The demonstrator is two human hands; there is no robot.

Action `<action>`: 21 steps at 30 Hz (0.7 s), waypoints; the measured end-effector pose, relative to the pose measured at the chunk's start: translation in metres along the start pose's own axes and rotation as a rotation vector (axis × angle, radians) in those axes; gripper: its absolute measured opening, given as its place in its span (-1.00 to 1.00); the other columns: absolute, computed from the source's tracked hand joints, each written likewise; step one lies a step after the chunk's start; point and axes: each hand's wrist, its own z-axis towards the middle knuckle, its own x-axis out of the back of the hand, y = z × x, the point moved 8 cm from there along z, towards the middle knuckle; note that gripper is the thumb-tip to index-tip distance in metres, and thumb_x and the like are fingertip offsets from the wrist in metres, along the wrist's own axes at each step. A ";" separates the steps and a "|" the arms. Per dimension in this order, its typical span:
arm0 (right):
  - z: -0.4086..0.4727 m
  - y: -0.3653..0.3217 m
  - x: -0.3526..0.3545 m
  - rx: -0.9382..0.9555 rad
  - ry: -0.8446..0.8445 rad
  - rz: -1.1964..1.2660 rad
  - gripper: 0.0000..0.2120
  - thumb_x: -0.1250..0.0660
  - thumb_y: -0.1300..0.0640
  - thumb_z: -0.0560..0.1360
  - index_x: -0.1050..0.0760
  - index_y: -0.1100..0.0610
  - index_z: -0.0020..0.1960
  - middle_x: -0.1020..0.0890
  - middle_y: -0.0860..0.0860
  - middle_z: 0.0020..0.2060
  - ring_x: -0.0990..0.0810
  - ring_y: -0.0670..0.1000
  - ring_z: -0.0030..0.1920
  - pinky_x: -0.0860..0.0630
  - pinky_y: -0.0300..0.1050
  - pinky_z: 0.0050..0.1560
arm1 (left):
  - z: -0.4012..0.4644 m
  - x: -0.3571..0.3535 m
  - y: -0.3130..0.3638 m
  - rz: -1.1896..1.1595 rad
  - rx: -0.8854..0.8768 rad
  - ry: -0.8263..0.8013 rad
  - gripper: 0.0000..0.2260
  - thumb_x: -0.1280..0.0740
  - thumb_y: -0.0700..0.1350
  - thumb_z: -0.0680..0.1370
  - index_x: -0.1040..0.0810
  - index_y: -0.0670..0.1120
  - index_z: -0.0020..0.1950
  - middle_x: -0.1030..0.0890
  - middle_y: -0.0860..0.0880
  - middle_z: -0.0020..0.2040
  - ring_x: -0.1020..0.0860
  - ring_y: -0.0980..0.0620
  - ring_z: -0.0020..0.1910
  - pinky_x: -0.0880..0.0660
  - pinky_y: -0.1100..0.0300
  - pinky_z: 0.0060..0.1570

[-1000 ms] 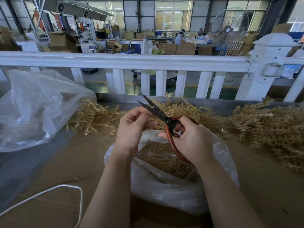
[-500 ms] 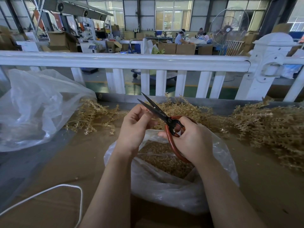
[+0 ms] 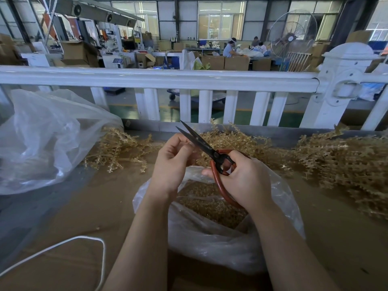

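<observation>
My right hand [image 3: 245,179] grips the red handles of a pair of black-bladed scissors [image 3: 201,141], whose blades stand slightly apart and point up and left. My left hand [image 3: 174,162] is curled beside the blades, its fingertips pinched together at the lower blade; what they hold is too small to make out. Both hands hover over an open clear plastic bag [image 3: 210,244] filled with small tan pieces [image 3: 207,204].
Heaps of tan plastic sprigs lie at the back left [image 3: 117,150], centre [image 3: 235,141] and right [image 3: 344,162] of the cardboard-covered table [image 3: 84,206]. A large clear bag [image 3: 46,139] sits left. A white cord [image 3: 79,240] loops near the front. A white fence [image 3: 189,80] stands behind.
The scissors and both hands have risen a little. My left fingers have shifted slightly against the blades.
</observation>
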 end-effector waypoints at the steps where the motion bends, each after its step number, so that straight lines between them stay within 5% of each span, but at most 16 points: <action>1: 0.000 0.000 0.000 0.005 0.002 0.009 -0.37 -0.27 -0.52 0.31 -0.62 0.05 -0.09 -0.63 -0.17 -0.34 -0.61 -0.14 -0.32 -0.50 -0.29 -0.34 | 0.001 0.000 -0.002 -0.008 0.014 0.003 -0.85 -0.22 -0.32 0.62 -0.51 -0.16 -0.10 -0.62 -0.11 -0.12 -0.56 0.06 -0.19 -0.52 0.24 -0.11; 7: 0.000 0.008 -0.007 -0.159 -0.064 0.278 -0.52 -0.38 -0.48 0.27 -0.56 -0.07 -0.15 -0.63 -0.21 -0.33 -0.61 -0.20 -0.25 -0.48 -0.38 -0.31 | 0.004 0.007 -0.017 -0.239 0.181 0.055 -0.80 -0.22 -0.25 0.60 -0.50 -0.04 -0.18 -0.67 -0.05 -0.10 -0.62 0.04 -0.16 -0.55 0.21 -0.13; 12: 0.002 0.019 -0.011 -0.365 -0.107 0.647 -0.51 -0.45 -0.40 0.27 -0.58 0.04 -0.21 -0.61 -0.10 -0.42 -0.58 -0.17 -0.39 -0.46 -0.36 -0.34 | 0.004 0.013 -0.020 -0.397 0.228 0.094 -0.79 -0.17 -0.24 0.56 -0.48 -0.02 -0.22 -0.67 -0.03 -0.13 -0.67 0.04 -0.17 -0.54 0.27 -0.32; 16: 0.002 0.024 -0.012 -0.441 -0.129 0.732 -0.54 -0.43 -0.30 0.30 -0.60 0.12 -0.19 -0.64 -0.05 -0.43 -0.62 -0.07 -0.38 -0.45 -0.46 -0.35 | 0.004 0.009 -0.018 -0.468 0.214 0.055 -0.82 -0.15 -0.24 0.55 -0.46 -0.05 -0.18 -0.63 -0.06 -0.15 -0.63 0.00 -0.18 -0.57 0.18 -0.21; 21: 0.002 0.017 -0.016 -0.454 -0.195 0.863 -0.65 -0.49 -0.14 0.26 -0.61 0.12 -0.15 -0.67 -0.09 -0.42 -0.52 -0.26 -0.52 -0.38 -0.47 -0.46 | 0.004 0.002 -0.016 -0.527 0.212 -0.001 -0.84 -0.11 -0.22 0.60 -0.43 -0.07 -0.12 -0.62 -0.08 -0.13 -0.64 -0.02 -0.15 -0.61 0.13 -0.11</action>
